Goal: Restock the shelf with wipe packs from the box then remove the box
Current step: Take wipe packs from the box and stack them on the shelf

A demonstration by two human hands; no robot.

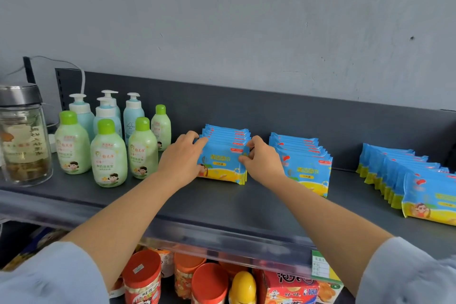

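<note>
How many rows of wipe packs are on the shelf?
3. The left row is gripped by the left hand and right hand; the middle row stands just right; the right row runs off frame, so more may hide.

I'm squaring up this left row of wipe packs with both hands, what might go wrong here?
Your left hand works close beside the green-capped bottles; a sideways nudge could topple one. The upright wipe packs squeezed between it and your right hand might fan out or tip forward when released.

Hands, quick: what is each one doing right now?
Left hand: grips the left end of the leftmost wipe packs.
Right hand: pinches the right end of the same packs.
</note>
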